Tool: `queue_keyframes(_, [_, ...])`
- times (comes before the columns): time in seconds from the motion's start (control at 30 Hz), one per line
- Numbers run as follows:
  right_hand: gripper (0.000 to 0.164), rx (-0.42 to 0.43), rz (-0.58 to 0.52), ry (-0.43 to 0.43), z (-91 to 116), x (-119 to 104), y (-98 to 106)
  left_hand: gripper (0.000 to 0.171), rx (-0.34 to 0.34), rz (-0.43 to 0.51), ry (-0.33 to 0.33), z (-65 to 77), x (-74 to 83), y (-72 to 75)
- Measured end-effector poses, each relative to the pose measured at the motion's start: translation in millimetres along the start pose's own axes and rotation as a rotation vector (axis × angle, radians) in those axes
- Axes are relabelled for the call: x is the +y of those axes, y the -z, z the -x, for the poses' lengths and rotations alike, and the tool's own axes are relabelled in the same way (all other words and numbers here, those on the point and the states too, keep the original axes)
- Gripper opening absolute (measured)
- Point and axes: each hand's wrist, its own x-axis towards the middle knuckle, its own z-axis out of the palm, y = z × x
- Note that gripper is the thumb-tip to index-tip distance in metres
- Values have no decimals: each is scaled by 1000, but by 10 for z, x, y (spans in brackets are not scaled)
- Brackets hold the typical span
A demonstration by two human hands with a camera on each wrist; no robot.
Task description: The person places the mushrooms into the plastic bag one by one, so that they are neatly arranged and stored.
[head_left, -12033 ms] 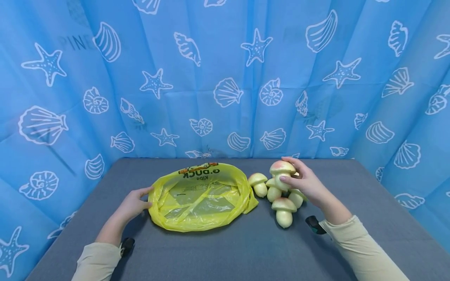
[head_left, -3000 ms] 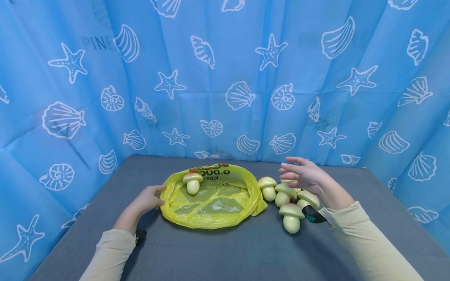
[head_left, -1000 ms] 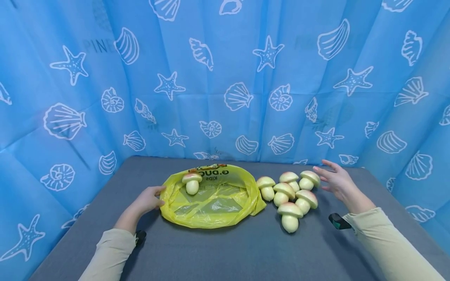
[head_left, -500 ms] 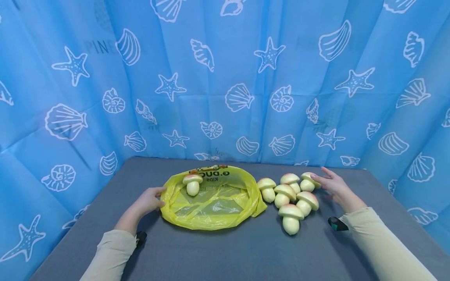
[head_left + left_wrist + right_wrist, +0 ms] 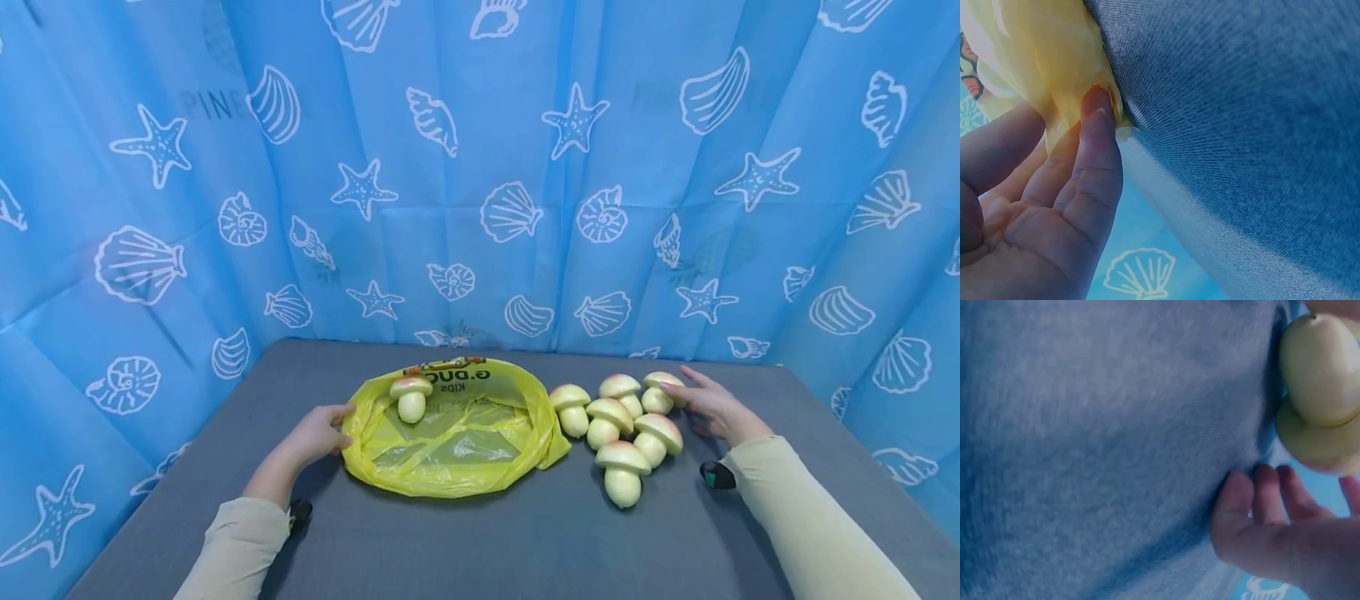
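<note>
My left hand (image 5: 311,435) pinches the left rim of a yellow plastic bag (image 5: 450,482), whose mouth is spread wide. In the left wrist view, the thumb and fingers of that hand (image 5: 1054,206) have the thin yellow plastic between them. One toy mushroom (image 5: 411,403), pale with a pinkish cap, lies inside the bag towards its back left. Outside, right of the bag, several similar mushrooms (image 5: 622,479) sit in a cluster. My right hand (image 5: 716,410) is at the rearmost right mushroom (image 5: 657,395), fingers spread behind and beside its cap. A firm grip is not visible.
All of this stands on a grey cloth-covered table (image 5: 480,550). A blue curtain (image 5: 480,250) with white shells and starfish hangs behind it and along both sides. The mushroom cluster lies close against the bag's right edge.
Twelve seconds ago my right hand held a mushroom above the cluster; one now lies in the bag. Over the last second that hand has moved left to the rear right mushroom. The left hand stays put.
</note>
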Motion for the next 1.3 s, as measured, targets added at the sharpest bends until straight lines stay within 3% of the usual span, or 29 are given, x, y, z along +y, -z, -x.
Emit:
queue_keyframes(0.43, [90, -76, 2, -1, -64, 89, 104, 56, 10, 14, -22, 20, 30, -19])
queue_keyframes(0.63, [92, -89, 9, 12, -67, 137, 133, 56, 13, 5, 10, 12, 34, -22])
queue_keyframes(0.97, [94, -59, -4, 19, -77, 142, 151, 56, 14, 5, 8, 20, 36, -7])
queue_keyframes(1.3, [90, -49, -103, -5, -7, 93, 165, 56, 23, 4, 16, 2, 15, -17])
